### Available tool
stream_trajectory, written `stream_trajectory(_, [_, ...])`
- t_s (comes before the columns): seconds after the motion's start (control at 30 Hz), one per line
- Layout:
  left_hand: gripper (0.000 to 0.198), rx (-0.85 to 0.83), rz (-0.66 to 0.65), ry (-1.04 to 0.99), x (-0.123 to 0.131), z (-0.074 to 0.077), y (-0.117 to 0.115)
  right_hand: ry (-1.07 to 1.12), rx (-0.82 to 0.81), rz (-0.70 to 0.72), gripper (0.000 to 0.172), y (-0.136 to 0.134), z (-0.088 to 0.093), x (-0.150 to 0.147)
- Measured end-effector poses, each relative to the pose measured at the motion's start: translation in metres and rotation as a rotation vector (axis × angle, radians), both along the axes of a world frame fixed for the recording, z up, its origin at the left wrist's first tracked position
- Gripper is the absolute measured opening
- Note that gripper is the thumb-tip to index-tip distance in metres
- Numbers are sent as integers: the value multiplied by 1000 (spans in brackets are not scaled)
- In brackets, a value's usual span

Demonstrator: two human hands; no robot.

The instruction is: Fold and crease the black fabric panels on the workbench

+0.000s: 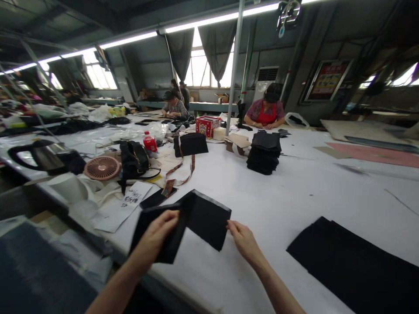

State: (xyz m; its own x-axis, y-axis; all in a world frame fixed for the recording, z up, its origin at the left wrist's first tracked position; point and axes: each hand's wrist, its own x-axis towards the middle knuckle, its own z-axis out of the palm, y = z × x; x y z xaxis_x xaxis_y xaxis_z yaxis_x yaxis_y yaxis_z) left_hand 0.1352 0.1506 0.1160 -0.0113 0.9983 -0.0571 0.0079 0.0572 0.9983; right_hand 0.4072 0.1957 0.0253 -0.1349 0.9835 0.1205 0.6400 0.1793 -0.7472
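Note:
My left hand is closed on a black fabric panel, held up over the table's near edge with the thumb on top. My right hand pinches the right edge of another black fabric panel between thumb and fingers. That second panel stretches left behind the first one; whether the two are joined there is hidden and blurred. To the right, a larger black fabric piece lies flat on the white table. Just beyond my left hand rests a narrow black strip with a patterned tab.
A stack of black pieces stands mid-table. At the left are a paper with handwriting, a pink fan, a black bag, a red bottle and a kettle. A person in a red apron sits opposite.

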Motion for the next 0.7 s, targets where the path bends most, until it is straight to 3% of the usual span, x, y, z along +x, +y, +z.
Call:
stream_trajectory(0.07, [15, 190, -230, 187, 68, -15, -18, 175, -212, 55, 68, -11, 9, 24])
stream_trajectory(0.13, [10, 324, -433, 291, 125, -33, -37, 397, -479, 107, 73, -24, 18, 51])
stream_trajectory(0.23, [10, 463, -697, 447, 174, -55, -54, 498, -672, 130, 61, -43, 26, 91])
stream_trajectory(0.3, [18, 546, -750, 639, 181, -66, -51, 459, -690, 126, 50, -54, 28, 110])
stream_trajectory(0.43, [25, 618, -645, 982, 165, -80, -28, 383, -703, 117, 43, -64, 27, 128])
stream_trajectory(0.57, [35, 699, -672, 1007, 159, -91, -19, 106, -461, 48, 31, -56, 20, 118])
stream_trajectory(0.7, [35, 735, -713, 974, 168, -95, -19, 14, -293, -66, 22, -55, 4, 95])
